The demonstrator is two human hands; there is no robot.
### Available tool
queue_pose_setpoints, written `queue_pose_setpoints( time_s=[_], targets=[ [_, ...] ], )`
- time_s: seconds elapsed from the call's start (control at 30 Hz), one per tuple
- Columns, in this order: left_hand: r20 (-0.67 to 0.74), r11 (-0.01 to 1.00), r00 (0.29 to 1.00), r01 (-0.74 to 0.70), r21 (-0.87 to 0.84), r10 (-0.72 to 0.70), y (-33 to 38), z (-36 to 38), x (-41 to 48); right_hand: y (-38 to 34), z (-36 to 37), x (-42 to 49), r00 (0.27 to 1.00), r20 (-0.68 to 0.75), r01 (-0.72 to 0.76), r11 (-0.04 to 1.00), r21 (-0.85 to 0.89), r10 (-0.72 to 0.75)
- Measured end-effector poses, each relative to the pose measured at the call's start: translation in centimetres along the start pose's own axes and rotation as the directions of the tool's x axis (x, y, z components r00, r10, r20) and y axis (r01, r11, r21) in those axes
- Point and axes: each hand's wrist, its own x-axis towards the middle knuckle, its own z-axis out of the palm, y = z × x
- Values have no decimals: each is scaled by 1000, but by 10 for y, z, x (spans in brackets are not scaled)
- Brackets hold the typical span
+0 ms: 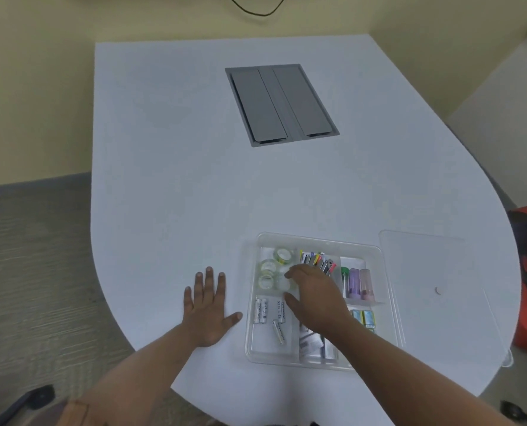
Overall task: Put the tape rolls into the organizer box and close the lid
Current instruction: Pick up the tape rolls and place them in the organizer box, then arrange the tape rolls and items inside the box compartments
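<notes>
White table top [170, 179] bare and open left of and beyond the clear plastic divided organizer box [320, 241]. Flat left hand [208, 312] blocks the box's left side. Right hand [314, 295] covers its middle compartments. Clear flat lid [425, 272] occupies table just right of box.

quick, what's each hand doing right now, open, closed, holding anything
Left hand: open, flat on the table, holding nothing.
Right hand: over the tape rolls in the organizer box; grip cannot be told.
</notes>
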Motion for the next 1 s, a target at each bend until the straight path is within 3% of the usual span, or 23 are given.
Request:
queue_pose_setpoints(
  time_s=[0.33, 0.63, 0.83, 1.0],
  targets=[
    [22, 999, 999, 40, 32, -41, 4, -3, -2, 8, 5, 48, 999, 15, -40, 999, 29, 40],
    [162, 999, 986, 45, -4, -43, 4, -17, 0, 6, 17, 63, 996, 64, -57, 998, -2, 57],
    [253, 999, 967, 31, -11, -27, 6, -26, -1, -2, 12, 70, 982, 73, -169, 984, -47, 172],
    [296, 1000, 955, 9, -11, -5, 2, -29, 1, -5, 1, 66, 965, 144, -226, 974, 36, 218]
  ],
)
